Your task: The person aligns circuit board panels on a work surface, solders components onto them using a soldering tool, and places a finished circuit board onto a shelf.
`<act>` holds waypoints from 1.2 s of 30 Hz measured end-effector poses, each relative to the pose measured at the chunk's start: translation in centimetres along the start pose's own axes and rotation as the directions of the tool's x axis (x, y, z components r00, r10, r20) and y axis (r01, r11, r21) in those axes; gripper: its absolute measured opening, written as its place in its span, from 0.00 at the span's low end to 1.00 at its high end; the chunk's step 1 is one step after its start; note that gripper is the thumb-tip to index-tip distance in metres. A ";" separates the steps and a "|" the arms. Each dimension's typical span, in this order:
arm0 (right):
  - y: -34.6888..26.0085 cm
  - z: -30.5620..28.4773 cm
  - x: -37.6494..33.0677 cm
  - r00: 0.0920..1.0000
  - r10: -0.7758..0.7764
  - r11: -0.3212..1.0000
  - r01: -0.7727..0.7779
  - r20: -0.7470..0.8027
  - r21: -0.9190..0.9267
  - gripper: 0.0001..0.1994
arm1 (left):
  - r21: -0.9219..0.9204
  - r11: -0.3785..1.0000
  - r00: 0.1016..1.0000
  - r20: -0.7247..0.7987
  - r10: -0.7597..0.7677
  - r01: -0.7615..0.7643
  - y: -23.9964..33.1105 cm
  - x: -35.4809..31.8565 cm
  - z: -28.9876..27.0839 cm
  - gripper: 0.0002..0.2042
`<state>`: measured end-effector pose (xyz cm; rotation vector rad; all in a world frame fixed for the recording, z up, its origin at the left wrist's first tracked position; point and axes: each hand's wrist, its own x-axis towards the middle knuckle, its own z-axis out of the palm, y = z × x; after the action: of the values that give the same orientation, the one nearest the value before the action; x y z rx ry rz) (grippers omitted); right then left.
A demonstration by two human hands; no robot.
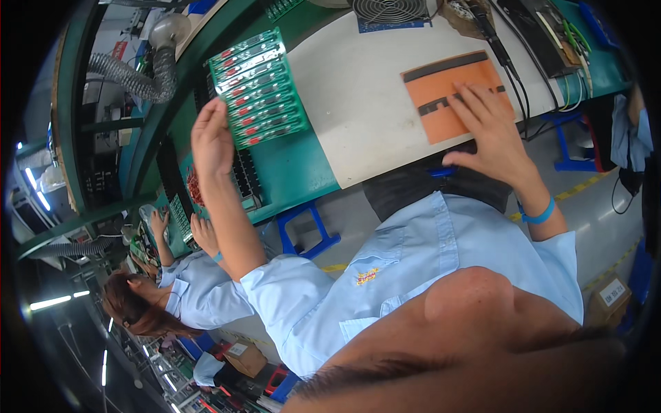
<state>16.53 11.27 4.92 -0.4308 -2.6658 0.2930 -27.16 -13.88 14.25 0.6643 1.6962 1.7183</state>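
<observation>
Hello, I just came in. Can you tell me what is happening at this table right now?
A person in a light blue shirt works at a bench. The left hand holds the edge of a green circuit board panel with many red parts. The right hand lies flat on an orange sheet with dark strips, on the white mat. A co-worker works further along the bench.

Electronics factory: circuit board panel (259,88), uniformed workers
</observation>
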 end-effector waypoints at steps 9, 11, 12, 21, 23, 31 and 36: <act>-2.7 -3.0 1.2 0.974 -0.204 0.924 0.225 -0.099 0.308 0.24 | -0.250 0.968 0.995 -0.089 -0.048 0.024 -8.1 0.5 6.6 0.12; -1.4 -4.7 2.6 0.959 -0.013 0.822 0.172 -0.283 0.543 0.16 | -0.240 0.971 0.993 -0.118 -0.032 0.003 -8.8 -0.7 7.7 0.13; -0.4 -5.0 1.8 0.927 0.220 0.784 0.017 -0.303 0.620 0.13 | -0.249 0.969 0.993 -0.112 -0.028 -0.001 -8.3 -1.5 9.0 0.13; -0.5 0.0 7.3 0.883 0.442 0.120 -0.229 0.154 0.966 0.28 | -0.298 0.953 0.996 -0.079 0.036 -0.058 -8.5 -5.8 18.0 0.12; -1.3 0.4 7.8 0.886 0.423 0.253 -0.316 0.189 0.915 0.33 | -0.287 0.954 0.995 -0.072 0.069 -0.087 -9.1 -6.3 18.9 0.12; -1.1 1.9 8.0 0.896 0.436 0.331 -0.240 0.078 0.912 0.33 | -0.300 0.944 0.991 -0.062 0.122 -0.136 -9.0 -7.6 20.9 0.12; 0.2 2.4 7.2 0.895 0.422 0.217 -0.255 0.145 0.942 0.34 | -0.312 0.935 0.986 -0.053 0.159 -0.167 -8.8 -7.7 21.6 0.11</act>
<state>9.31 13.54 5.38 -0.5658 -1.6838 1.8034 -5.39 -5.07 7.06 0.6477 1.3682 2.0663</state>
